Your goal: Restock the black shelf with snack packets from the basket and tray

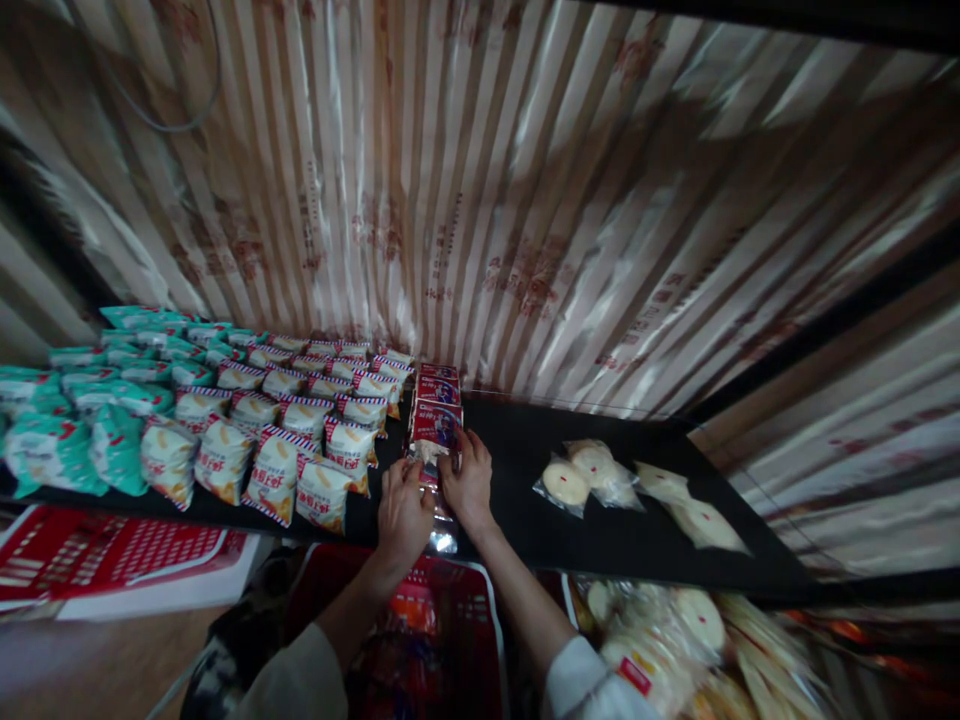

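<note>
Head view: left hand (405,512) and right hand (466,485) at one row of red packets (436,422) on a black shelf (517,460)

Two bare hands meet over the near part of the row, which runs from the back of the shelf toward its front edge. At least three red packets show beyond the fingers; the hands cover part of the row, so its full number cannot be told. Both hands have bent fingers and touch the packaging, one on each side; whether either is grasping or only pressing cannot be told. One shiny wrapping (444,540) shows between the wrists at the front edge.

To the left of the row stand many white snack bags (271,475) with striped tops, four of them along the front. Farther left are teal bags (56,455), two plainly at the front; those behind overlap too much for an exact count. On the right lie two round pale items (566,485) in clear bags, with two flat cream packets (709,525) beyond them.

Below the shelf, one red basket (491,610) sits under the forearms and another red basket (112,550) at far left. Bagged goods (652,640), too jumbled to count, fill the lower right. One striped sheet (450,200) covers the wall behind.
</note>
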### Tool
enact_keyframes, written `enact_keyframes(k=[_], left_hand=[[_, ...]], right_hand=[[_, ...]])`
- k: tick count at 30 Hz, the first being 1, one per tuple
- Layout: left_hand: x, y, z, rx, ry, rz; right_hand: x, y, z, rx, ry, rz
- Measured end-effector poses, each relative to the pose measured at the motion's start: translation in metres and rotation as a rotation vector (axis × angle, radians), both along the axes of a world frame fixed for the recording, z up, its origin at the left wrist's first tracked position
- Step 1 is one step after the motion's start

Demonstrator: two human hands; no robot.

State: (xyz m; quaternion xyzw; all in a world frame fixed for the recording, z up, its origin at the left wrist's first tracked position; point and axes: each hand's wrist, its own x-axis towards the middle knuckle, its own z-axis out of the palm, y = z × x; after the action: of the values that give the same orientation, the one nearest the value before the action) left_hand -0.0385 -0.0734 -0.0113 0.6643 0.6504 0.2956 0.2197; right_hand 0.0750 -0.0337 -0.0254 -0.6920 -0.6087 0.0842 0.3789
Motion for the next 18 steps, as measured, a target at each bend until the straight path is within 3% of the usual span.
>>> enact_keyframes(k=[5, 10, 13, 18], left_hand=[[-0.002, -0.005, 0.007, -0.051, 0.066, 0.017], [-0.002, -0.006, 0.002, 0.048, 0.097, 0.061], [-0.001, -0.005, -0.003, 0.077, 0.089, 0.072], [-0.006, -0.008, -0.004, 0.194, 0.068, 0.075]], right_hand=[[-0.004, 0.007, 0.009, 0.016, -0.194, 0.113], [-0.003, 0.017, 0.009, -0.068, -0.269, 0.186], [-0.001, 0.020, 0.007, -0.061, -0.255, 0.214], [0.000, 0.011, 0.011, 0.095, -0.098, 0.210]])
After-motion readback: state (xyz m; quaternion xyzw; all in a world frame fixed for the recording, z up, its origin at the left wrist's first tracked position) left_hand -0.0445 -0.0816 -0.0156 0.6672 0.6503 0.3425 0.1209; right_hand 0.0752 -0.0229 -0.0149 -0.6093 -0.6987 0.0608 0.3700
